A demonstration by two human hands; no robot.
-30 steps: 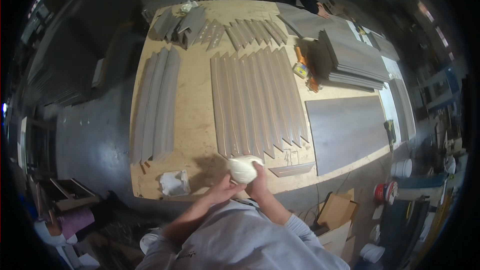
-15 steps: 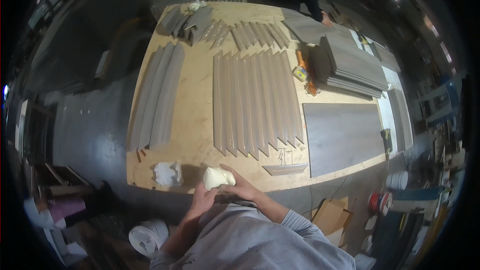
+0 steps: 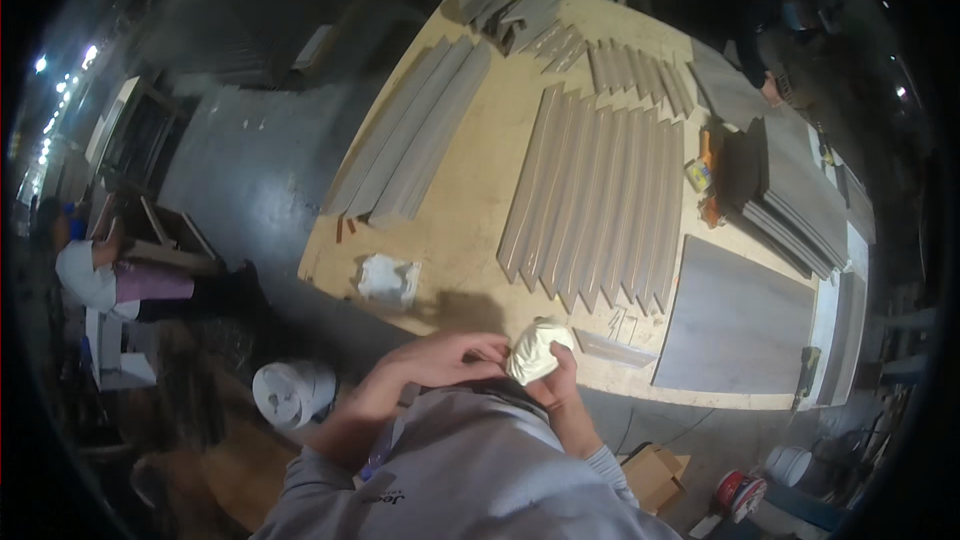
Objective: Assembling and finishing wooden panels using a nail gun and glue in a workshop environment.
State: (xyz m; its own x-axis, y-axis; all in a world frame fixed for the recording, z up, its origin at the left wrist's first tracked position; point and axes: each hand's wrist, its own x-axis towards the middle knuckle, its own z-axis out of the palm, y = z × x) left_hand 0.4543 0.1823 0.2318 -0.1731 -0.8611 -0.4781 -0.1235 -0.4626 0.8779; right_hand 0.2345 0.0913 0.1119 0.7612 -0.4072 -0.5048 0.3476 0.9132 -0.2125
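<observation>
At the near edge of the table [image 3: 435, 270], a pale cream bundle that looks like a folded cloth [image 3: 537, 352] is held in my right hand [image 3: 562, 380], its thumb pressed along the side. My left hand [image 3: 450, 358] lies just to the left, fingers stretched toward the cloth; I cannot tell whether the fingertips touch it. Beyond the cloth, long grey wood strips [image 3: 600, 200] with angled ends lie side by side. A crumpled white cloth or wrapper [image 3: 388, 280] sits at the table's near left corner.
Long grey mouldings [image 3: 415, 135] lie along the left side. Stacked panels [image 3: 800, 195], a flat panel [image 3: 740, 318] and an orange-handled tool [image 3: 704, 152] are on the right. A person [image 3: 125, 280] is at far left; another person's hand [image 3: 772, 90] rests at the far right. A white bucket [image 3: 290, 393] stands below.
My view has turned left, so the table sits further right. The left hand has loosened from the cloth and its fingers are extended; the cloth stays in the right hand.
</observation>
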